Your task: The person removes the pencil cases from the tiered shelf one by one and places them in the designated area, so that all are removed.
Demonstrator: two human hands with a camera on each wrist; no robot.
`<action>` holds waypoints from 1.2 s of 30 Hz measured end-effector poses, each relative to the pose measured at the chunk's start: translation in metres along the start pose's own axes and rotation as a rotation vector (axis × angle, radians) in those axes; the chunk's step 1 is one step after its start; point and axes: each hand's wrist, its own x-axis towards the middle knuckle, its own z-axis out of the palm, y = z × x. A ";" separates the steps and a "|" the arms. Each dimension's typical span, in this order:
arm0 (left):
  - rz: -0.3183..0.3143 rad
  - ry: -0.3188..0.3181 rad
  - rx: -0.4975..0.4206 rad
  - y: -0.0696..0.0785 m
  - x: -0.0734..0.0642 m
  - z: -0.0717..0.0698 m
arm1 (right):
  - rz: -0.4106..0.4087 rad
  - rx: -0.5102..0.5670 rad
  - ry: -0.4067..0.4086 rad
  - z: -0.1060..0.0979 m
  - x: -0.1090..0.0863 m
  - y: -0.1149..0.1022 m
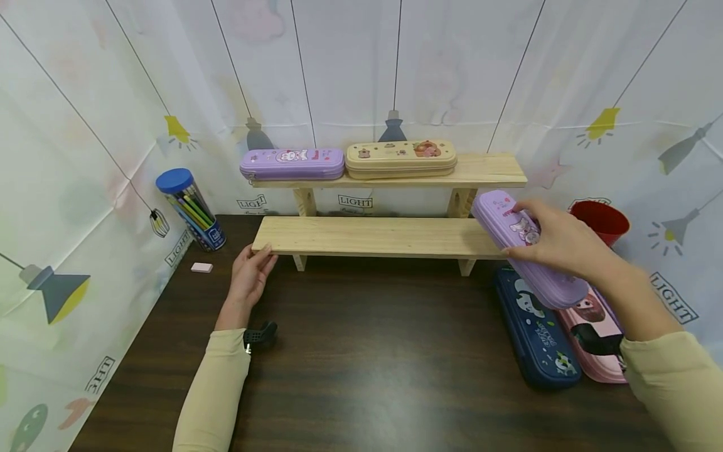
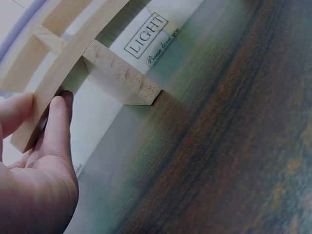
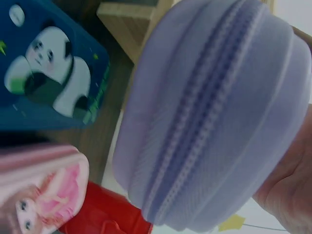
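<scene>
My right hand (image 1: 556,242) grips a purple zippered pencil case (image 1: 525,251) across its width, tilted beside the right end of the wooden shelf's lower board (image 1: 373,235). In the right wrist view the zippered end of this purple case (image 3: 209,117) fills the middle. At the lower board's left end, my left hand (image 1: 250,276) pinches the corner, thumb on top and fingers beneath, as the left wrist view shows with the board (image 2: 53,83) between them. On the upper board (image 1: 491,168) sit another purple pencil case (image 1: 292,164) and a cream one (image 1: 401,158).
Under the held case lie a navy panda pencil case (image 1: 536,333) and a pink one (image 1: 599,351). Behind them stands a red cup (image 1: 601,220). A blue-lidded tube of pencils (image 1: 192,210) and a small eraser (image 1: 201,267) are at the left. A printed curtain (image 1: 350,75) backs the table.
</scene>
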 end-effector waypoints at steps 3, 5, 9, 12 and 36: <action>0.001 -0.001 0.005 -0.001 0.000 0.000 | -0.004 0.008 -0.014 0.009 -0.005 -0.004; 0.002 -0.001 0.007 -0.001 0.000 0.000 | -0.006 0.017 -0.028 0.014 -0.008 -0.007; 0.002 0.003 0.009 -0.001 0.000 0.000 | -0.008 0.023 -0.058 0.024 -0.014 -0.013; 0.001 0.006 0.013 -0.001 0.000 0.000 | -0.013 0.019 -0.083 0.031 -0.019 -0.017; 0.004 -0.003 0.010 -0.001 -0.001 0.001 | -0.040 0.110 -0.137 0.083 -0.042 -0.054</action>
